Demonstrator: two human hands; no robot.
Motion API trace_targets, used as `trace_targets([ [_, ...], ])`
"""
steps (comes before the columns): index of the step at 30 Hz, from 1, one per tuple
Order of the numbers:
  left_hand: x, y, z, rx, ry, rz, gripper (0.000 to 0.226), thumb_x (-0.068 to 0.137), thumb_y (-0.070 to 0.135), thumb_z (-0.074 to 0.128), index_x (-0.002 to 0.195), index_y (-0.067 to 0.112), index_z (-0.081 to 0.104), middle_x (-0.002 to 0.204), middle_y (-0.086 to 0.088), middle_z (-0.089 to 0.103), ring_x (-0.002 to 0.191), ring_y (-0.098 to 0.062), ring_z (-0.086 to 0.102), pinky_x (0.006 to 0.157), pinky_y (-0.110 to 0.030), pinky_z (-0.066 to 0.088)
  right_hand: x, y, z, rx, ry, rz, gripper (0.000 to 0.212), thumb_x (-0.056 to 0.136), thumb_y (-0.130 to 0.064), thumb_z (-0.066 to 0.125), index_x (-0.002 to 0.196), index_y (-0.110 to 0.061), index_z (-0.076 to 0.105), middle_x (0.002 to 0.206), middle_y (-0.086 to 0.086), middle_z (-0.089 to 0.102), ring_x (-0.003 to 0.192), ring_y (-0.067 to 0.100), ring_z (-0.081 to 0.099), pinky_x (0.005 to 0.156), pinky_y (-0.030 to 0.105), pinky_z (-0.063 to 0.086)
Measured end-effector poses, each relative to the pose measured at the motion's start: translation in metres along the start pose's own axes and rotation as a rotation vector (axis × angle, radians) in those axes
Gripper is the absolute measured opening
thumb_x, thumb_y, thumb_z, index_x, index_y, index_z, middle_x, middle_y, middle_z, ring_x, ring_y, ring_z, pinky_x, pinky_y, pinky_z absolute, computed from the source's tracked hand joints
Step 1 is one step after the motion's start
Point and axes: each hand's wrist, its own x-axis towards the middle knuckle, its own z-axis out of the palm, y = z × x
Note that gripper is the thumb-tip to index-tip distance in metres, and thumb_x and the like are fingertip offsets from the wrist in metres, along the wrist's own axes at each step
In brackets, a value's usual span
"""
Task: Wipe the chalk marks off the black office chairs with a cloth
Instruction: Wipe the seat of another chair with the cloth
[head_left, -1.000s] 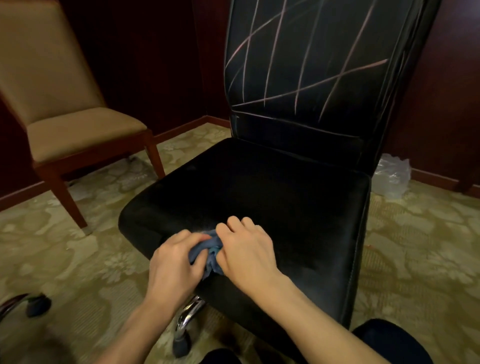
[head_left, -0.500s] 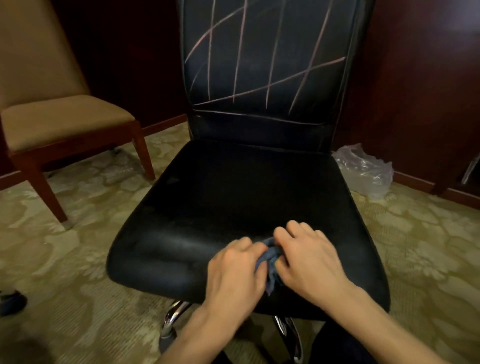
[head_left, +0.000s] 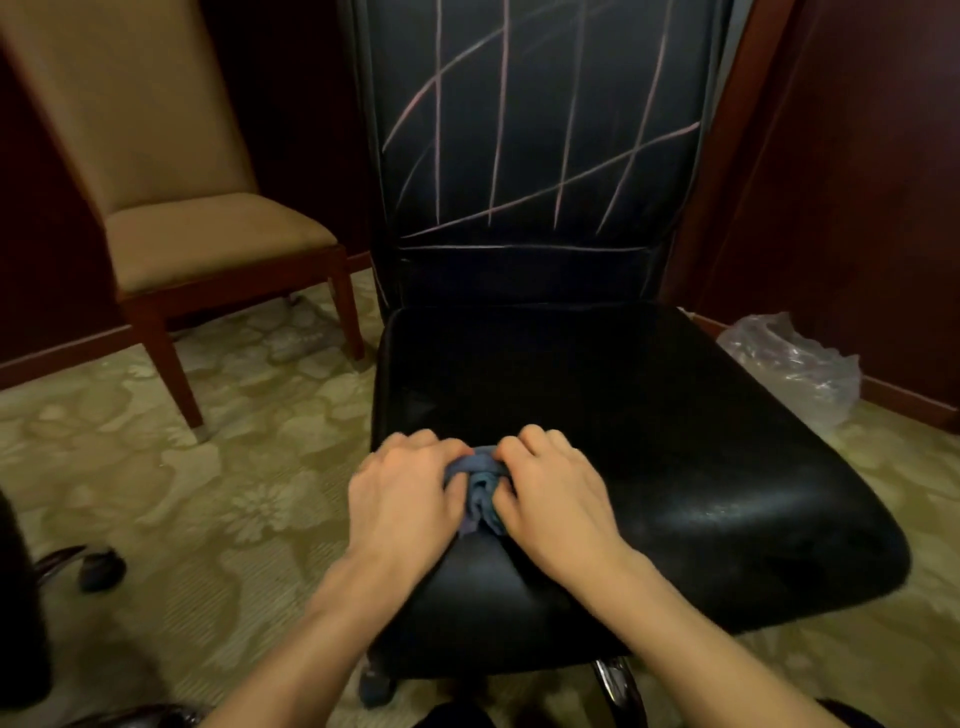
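A black office chair stands before me, its seat dark and glossy. Pale chalk marks cross its backrest in several straight and slanting lines. A bunched blue cloth lies on the seat's front left part. My left hand grips the cloth from the left with curled fingers. My right hand grips it from the right, fingers curled over its top. Most of the cloth is hidden under both hands.
A tan upholstered chair with wooden legs stands at the left by the dark wood wall. A crumpled clear plastic bag lies on the patterned carpet at the right. Another chair's castor sits at the lower left.
The chair's seat has swung round so that it now faces me more squarely. Both hands stay bunched on the cloth, now nearer the seat's left front.
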Motion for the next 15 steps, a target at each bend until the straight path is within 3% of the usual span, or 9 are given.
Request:
trace_targets([
  [5,0.010,-0.016,-0.003,-0.057,0.037,-0.227,0.018,0.095,0.030,0.055,0.109,0.033,0.066,0.103,0.005,0.058,0.095,-0.020,0.061,0.073,-0.027,0.035,0.042,-0.026,0.011,0.080,-0.048,-0.079,0.022,0.094,-0.027,0.050,0.113,-0.019,0.057,0.112,0.000,0.053,0.103,0.022,0.050,0.085,0.035,0.042],
  [12,0.007,-0.007,-0.005,-0.066,-0.008,-0.224,0.021,0.097,0.035,0.053,0.116,0.037,0.062,0.108,0.007,0.057,0.101,-0.015,0.059,0.075,-0.025,0.030,0.030,-0.008,0.004,0.129,-0.078,-0.095,0.022,0.094,-0.035,0.050,0.114,-0.026,0.053,0.110,-0.008,0.050,0.103,0.013,0.049,0.088,0.031,0.044],
  [15,-0.004,0.004,-0.006,-0.048,0.008,-0.175,0.020,0.097,0.038,0.051,0.115,0.039,0.060,0.105,0.008,0.057,0.097,-0.013,0.061,0.075,-0.023,0.036,0.023,-0.002,-0.003,0.135,-0.077,-0.103,0.021,0.093,-0.034,0.050,0.113,-0.026,0.053,0.108,-0.008,0.050,0.102,0.013,0.050,0.087,0.030,0.043],
])
